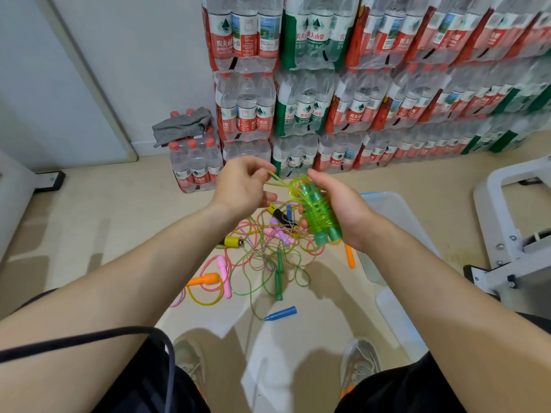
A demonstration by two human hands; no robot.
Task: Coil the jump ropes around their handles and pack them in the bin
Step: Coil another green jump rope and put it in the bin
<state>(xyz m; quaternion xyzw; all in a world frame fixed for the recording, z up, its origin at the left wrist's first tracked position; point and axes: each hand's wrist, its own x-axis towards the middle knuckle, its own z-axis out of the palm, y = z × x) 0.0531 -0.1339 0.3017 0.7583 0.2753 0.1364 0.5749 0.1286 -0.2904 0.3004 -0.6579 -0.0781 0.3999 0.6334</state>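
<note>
Green jump rope (317,210) held between both hands

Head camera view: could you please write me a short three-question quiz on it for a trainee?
1. True or false: the right hand grips the green handles.
2. The left hand pinches: A the cord; B a pen; C a ball.
3. On which side of the person does the bin stand?
Key: 1 true; 2 A; 3 the right.
</note>
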